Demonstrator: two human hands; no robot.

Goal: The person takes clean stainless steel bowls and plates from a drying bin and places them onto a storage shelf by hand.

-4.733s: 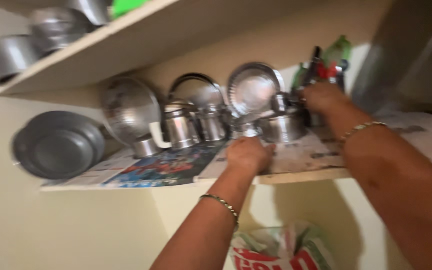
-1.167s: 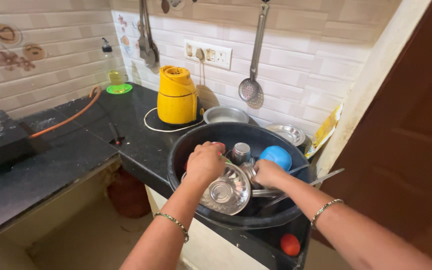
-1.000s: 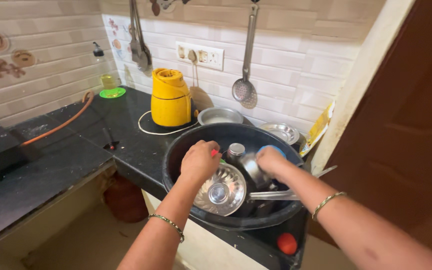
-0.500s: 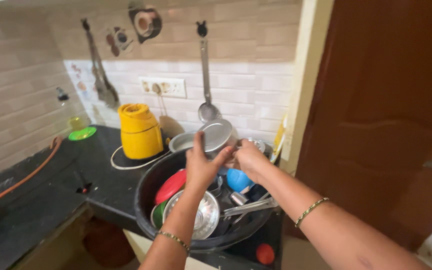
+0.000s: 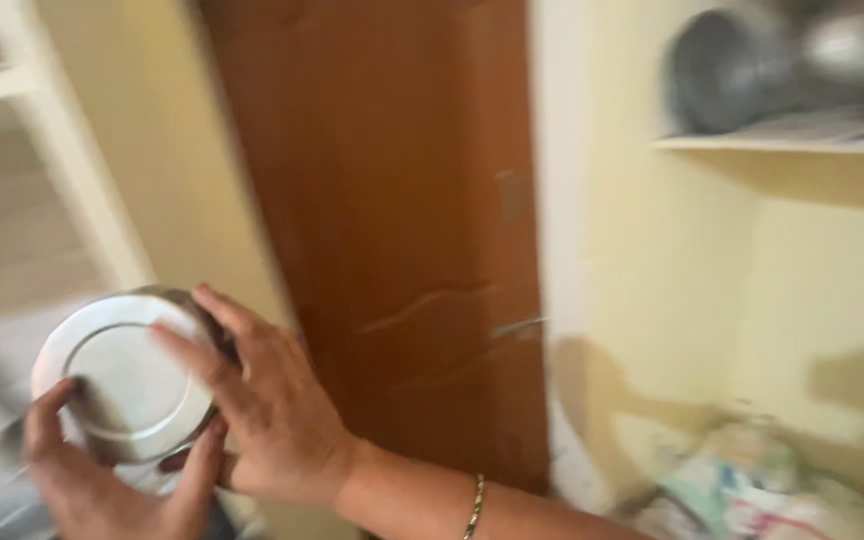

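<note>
A brown wooden door (image 5: 402, 230) stood in the middle of the view, with a pale yellow wall (image 5: 742, 300) to its right. High on that wall a shelf (image 5: 782, 145) carried dark metal pots (image 5: 742, 60), though the blur made it hard to tell how many there were. Low at the right lay what seemed to be a crumpled printed bag (image 5: 772, 495), and a pale frame (image 5: 72, 160) stood at the far left.
</note>
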